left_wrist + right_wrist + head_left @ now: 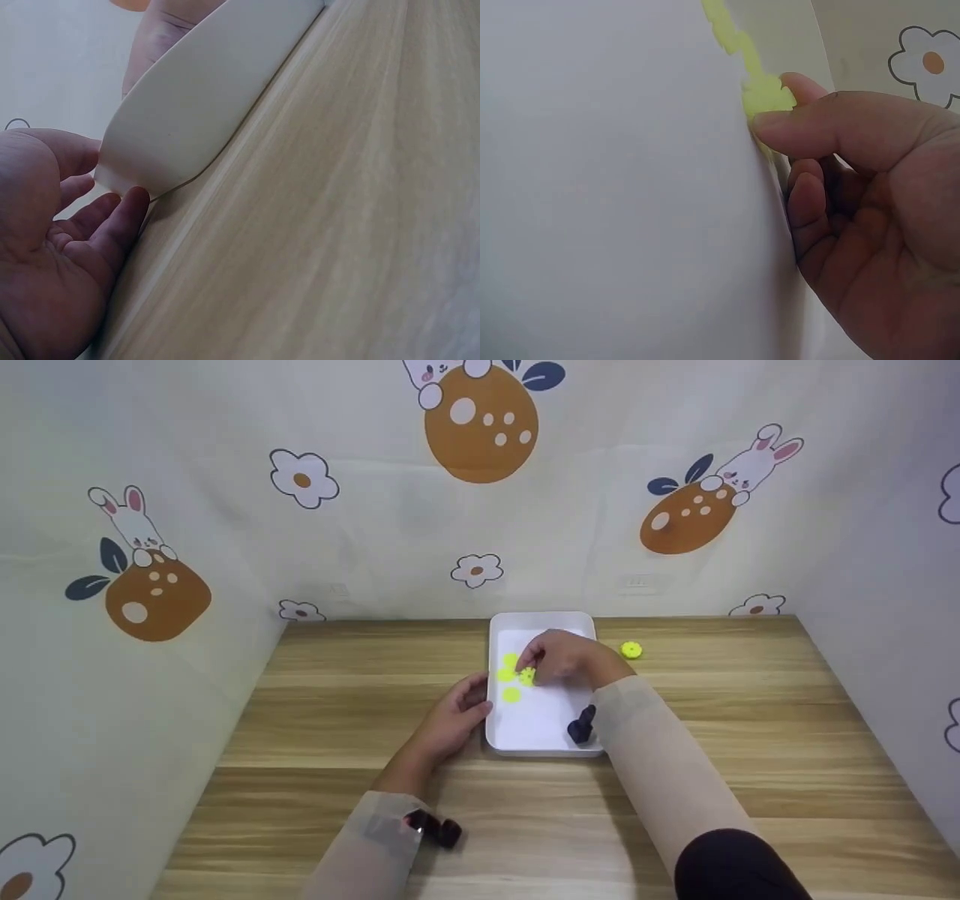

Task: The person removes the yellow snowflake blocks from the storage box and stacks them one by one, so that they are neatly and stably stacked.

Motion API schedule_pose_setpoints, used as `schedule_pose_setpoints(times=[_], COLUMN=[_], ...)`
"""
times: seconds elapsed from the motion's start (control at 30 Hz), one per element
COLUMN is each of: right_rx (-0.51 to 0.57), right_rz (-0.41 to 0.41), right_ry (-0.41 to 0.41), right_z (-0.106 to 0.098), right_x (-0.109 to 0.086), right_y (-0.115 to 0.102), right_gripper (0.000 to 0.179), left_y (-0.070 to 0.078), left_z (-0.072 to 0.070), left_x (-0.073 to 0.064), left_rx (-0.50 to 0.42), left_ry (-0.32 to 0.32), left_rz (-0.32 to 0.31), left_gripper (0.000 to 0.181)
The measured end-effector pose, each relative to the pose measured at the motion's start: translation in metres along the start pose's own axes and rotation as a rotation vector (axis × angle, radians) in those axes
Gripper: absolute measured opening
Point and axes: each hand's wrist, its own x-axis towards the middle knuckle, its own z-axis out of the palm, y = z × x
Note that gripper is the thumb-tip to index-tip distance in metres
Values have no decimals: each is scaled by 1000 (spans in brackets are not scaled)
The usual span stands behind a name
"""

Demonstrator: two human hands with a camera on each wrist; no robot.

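A white rectangular tray (536, 727) stands on the wooden table. My left hand (454, 720) is at its left side, fingertips touching the outer wall (187, 97), which the left wrist view shows close up. Over the tray's left half, my right hand (559, 656) pinches a yellow flower-shaped disc (769, 97) between thumb and fingers. Several similar discs (511, 694) lie near the tray's left wall, just beside the held one. In the right wrist view the thumb (795, 133) covers part of the held disc, close to the tray floor.
Another yellow scalloped disc (631, 649) lies on the table (720, 697), right of the tray. A patterned cloth (390, 547) with rabbits, oranges and flowers hangs behind the table and along both sides. Small black devices (435, 829) are worn on both wrists.
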Motion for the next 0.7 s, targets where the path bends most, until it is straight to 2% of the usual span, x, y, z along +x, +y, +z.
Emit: schedule_pose_setpoints(times=[0.23, 0.47, 0.57, 0.7], right_rx=[12, 20, 100, 293], right_rz=[3, -38, -8, 32], right_ry=[32, 81, 126, 199], right_z=[-3, -10, -16, -25], right_x=[-2, -6, -10, -22], right_y=[-1, -5, -9, -12], right_gripper=[28, 24, 21, 20], left_y=[1, 2, 2, 2], left_z=[0, 1, 0, 0], left_x=[2, 0, 0, 0], left_rx=[9, 15, 18, 31], left_ry=[0, 4, 12, 23], left_rz=[-17, -9, -19, -30], left_gripper=[60, 60, 60, 60])
